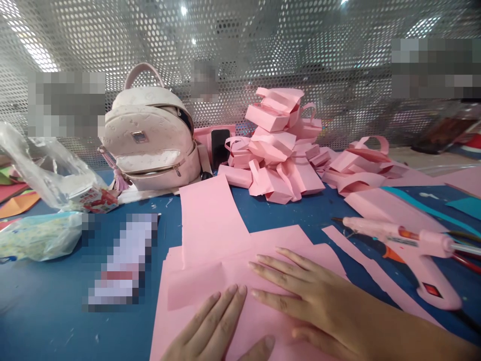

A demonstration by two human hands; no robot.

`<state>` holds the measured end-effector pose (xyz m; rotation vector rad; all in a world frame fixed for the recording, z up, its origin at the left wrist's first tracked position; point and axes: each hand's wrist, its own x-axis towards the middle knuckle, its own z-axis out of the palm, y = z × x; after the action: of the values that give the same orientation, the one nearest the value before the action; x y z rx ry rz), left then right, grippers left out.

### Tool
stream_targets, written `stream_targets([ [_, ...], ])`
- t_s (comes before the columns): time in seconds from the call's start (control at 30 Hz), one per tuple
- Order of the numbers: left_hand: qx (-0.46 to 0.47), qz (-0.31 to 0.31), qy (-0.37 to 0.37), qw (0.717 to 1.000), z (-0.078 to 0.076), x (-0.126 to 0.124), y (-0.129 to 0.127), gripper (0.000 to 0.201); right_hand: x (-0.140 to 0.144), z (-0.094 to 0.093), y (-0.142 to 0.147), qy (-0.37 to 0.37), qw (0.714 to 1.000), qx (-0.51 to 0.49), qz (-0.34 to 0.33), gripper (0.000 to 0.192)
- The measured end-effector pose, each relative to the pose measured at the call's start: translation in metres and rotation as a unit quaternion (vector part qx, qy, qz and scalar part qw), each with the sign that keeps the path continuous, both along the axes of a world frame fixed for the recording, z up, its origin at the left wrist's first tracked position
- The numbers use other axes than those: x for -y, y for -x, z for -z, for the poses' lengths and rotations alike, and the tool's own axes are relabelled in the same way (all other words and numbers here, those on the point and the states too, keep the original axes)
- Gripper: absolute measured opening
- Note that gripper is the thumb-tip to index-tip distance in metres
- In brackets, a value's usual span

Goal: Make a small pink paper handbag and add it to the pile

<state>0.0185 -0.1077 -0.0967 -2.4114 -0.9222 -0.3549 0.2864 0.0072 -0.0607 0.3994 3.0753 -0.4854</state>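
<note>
Several sheets of pink paper [176,321] lie stacked at the front of the blue table. My left hand [214,328] rests flat on the top sheet near the lower edge of the view, fingers stretched out. Just right of it, my right hand [300,291] also lies flat on the paper, its fingers spread. Neither hand grips anything. A small folded pink piece [195,286] is on the sheets, left of my fingertips. Beyond the hands, a pink strip [210,220] reaches away from the stack toward the back.
A pink glue gun [409,250] lies at right near a narrow paper strip [361,255]. Small pink paper bags [278,150] are piled at the back. Left of them stand a phone [220,148] and a white backpack [152,135]. A plastic bag [48,170] sits far left.
</note>
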Motion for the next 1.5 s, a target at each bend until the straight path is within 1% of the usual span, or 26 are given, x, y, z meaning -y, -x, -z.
stream_targets([
  [0.1, -0.013, -0.002, -0.005, 1.000, -0.001, -0.002, 0.001, 0.044, 0.000, 0.000, 0.000, -0.007, 1.000, -0.006, -0.004, 0.063],
  [0.23, -0.004, 0.000, -0.014, 1.000, -0.002, -0.002, 0.000, 0.042, 0.000, -0.001, 0.001, -0.001, 1.000, -0.015, 0.002, 0.063],
  [0.4, 0.004, 0.005, -0.018, 1.000, 0.005, -0.002, 0.001, 0.041, -0.001, 0.000, 0.001, 0.011, 0.999, -0.029, 0.009, 0.062],
  [0.57, -0.007, 0.008, -0.014, 1.000, 0.011, -0.004, 0.001, 0.048, 0.000, 0.000, 0.000, 0.014, 0.999, -0.029, 0.013, 0.061],
  [0.77, -0.004, 0.005, -0.020, 1.000, 0.011, -0.004, 0.001, 0.050, 0.001, 0.000, 0.000, 0.011, 1.000, -0.019, 0.017, 0.061],
  [1.0, 0.007, 0.002, -0.025, 1.000, 0.010, -0.003, 0.001, 0.046, 0.001, 0.004, -0.002, -0.010, 0.998, -0.052, 0.032, 0.064],
  [1.1, 0.053, -0.016, -0.027, 0.998, 0.015, 0.000, -0.003, 0.046, 0.002, 0.004, -0.003, -0.014, 0.998, -0.049, 0.036, 0.068],
  [1.2, 0.095, -0.043, -0.008, 0.994, 0.019, 0.003, -0.007, 0.046, 0.002, 0.004, -0.004, -0.014, 0.999, -0.031, 0.031, 0.069],
  [1.27, 0.077, -0.047, 0.011, 0.996, 0.019, 0.004, -0.007, 0.048, 0.003, 0.004, -0.004, -0.010, 0.999, -0.028, 0.031, 0.068],
  [1.4, 0.028, -0.016, -0.007, 0.999, 0.015, 0.001, -0.001, 0.051, 0.003, 0.003, -0.003, 0.000, 0.999, -0.038, 0.035, 0.068],
  [1.5, 0.022, -0.015, -0.004, 1.000, 0.014, 0.000, 0.001, 0.053, 0.003, 0.003, -0.002, 0.005, 0.998, -0.049, 0.041, 0.066],
])
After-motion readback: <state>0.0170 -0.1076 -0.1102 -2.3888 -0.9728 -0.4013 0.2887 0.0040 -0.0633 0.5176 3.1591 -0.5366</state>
